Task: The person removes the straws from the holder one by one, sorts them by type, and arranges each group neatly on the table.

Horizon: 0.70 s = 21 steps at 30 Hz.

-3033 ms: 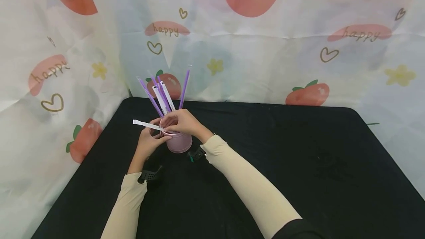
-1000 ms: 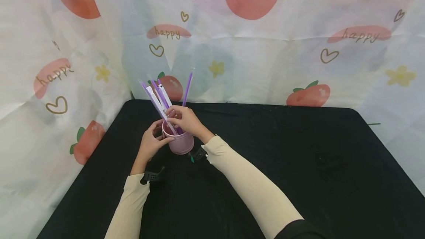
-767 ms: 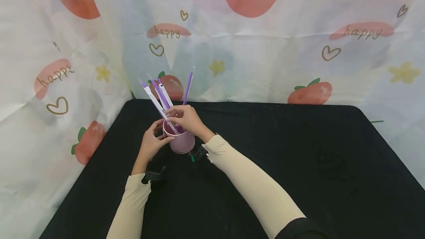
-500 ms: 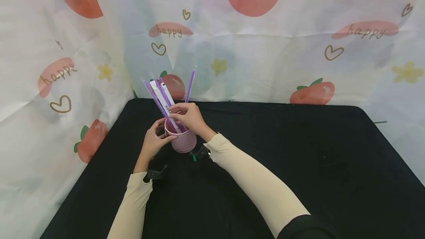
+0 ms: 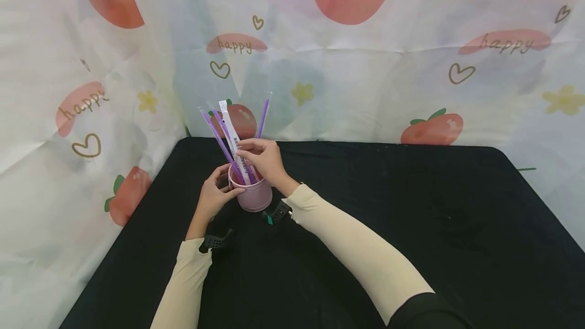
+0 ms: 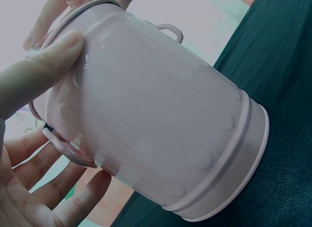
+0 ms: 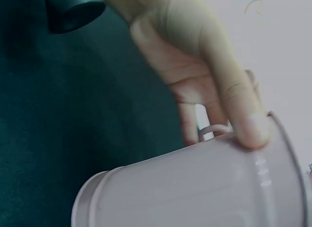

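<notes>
A pink bucket point(image 5: 256, 198) with small side handles stands on the black-covered table point(image 5: 365, 227). My left hand point(image 5: 212, 198) holds it near the rim; in the left wrist view the thumb point(image 6: 58, 56) lies on the wall and fingers reach round by a handle point(image 6: 68, 151). Thumb and fingertips of my right hand point(image 5: 268, 161) pinch a white paper-wrapped straw point(image 5: 230, 128) with printing on it, its lower end inside the bucket. Purple straws point(image 5: 215, 130) in clear sleeves lean left beside it. Another purple straw point(image 5: 263, 117) leans right, behind the right hand.
Patterned cloth point(image 5: 356, 90) hangs behind the table, and more of it point(image 5: 36, 166) runs along the left side. A black wrist device point(image 5: 277, 212) on the right arm sits low over the table, close to the bucket; another point(image 5: 217, 241) is on the left wrist.
The white-wrapped straw, first nearly level and sticking out left over the rim, now stands steeply in the bucket. My right hand has tipped it rightward across the others. The left hand keeps its hold.
</notes>
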Tool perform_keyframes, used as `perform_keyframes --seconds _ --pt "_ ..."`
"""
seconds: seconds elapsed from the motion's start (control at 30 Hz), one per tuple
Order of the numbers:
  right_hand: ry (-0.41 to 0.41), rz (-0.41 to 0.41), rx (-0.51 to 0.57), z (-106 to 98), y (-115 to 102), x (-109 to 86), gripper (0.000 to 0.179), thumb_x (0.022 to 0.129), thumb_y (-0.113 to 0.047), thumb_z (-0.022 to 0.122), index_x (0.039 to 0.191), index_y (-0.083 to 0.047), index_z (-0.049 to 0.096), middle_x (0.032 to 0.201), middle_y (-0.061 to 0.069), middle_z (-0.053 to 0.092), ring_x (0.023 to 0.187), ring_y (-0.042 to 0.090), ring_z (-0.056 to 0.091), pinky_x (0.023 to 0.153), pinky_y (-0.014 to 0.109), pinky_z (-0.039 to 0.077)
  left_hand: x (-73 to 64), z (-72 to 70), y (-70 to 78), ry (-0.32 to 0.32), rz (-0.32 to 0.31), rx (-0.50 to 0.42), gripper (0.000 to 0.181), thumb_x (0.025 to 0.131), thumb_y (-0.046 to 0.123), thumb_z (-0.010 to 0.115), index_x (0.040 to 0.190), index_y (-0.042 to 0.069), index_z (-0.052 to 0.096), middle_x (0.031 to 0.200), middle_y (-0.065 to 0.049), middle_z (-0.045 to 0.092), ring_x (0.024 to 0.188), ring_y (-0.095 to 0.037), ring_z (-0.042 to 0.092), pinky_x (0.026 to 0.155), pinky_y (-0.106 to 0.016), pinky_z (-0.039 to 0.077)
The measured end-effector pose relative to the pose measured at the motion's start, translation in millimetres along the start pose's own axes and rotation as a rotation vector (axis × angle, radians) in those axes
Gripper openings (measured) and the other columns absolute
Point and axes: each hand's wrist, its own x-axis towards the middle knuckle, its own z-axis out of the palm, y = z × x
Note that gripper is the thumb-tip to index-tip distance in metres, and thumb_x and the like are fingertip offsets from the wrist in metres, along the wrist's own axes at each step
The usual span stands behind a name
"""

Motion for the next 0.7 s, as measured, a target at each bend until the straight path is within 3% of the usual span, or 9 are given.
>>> perform_keyframes --seconds 0.23,0.33,0.5,0.7 --pt "0.010 -0.032 0.067 -7 -14 9.8 0.025 0.084 0.001 0.065 0.107 0.011 0.064 0.102 0.030 0.066 0.091 0.041 0.066 0.074 0.044 0.059 1.5 -0.9 0.5 -0.007 -0.051 -0.001 0.067 0.076 0.005 0.076 0.135 0.003 0.043 0.135 -0.019 0.048 0.124 -0.033 0.047 0.100 -0.043 0.046" --pt "0.027 -0.049 0.108 -12 -20 17.0 0.026 0.084 0.002 0.065 0.108 0.011 0.063 0.102 0.030 0.066 0.086 0.033 0.069 0.074 0.043 0.059 1.4 -1.0 0.5 -0.002 -0.047 0.002 0.067 0.076 0.005 0.076 0.135 0.003 0.044 0.134 -0.019 0.049 0.124 -0.033 0.048 0.099 -0.043 0.046" --pt "0.059 -0.075 0.183 -22 -21 34.3 0.026 0.084 0.002 0.065 0.109 0.011 0.063 0.100 0.028 0.067 0.074 0.007 0.069 0.072 0.040 0.060 1.0 -1.0 0.7 0.006 -0.040 0.007 0.067 0.076 0.004 0.076 0.134 0.003 0.044 0.134 -0.019 0.049 0.123 -0.034 0.048 0.099 -0.044 0.046" --pt "0.144 -0.079 0.204 -45 -37 46.7 0.027 0.083 0.000 0.068 0.108 0.009 0.065 0.088 0.010 0.071 0.073 0.006 0.068 0.069 0.039 0.060 1.3 -0.7 2.9 -0.006 -0.069 -0.014 0.068 0.076 0.003 0.076 0.135 0.002 0.043 0.136 -0.020 0.047 0.126 -0.034 0.046 0.101 -0.044 0.044"
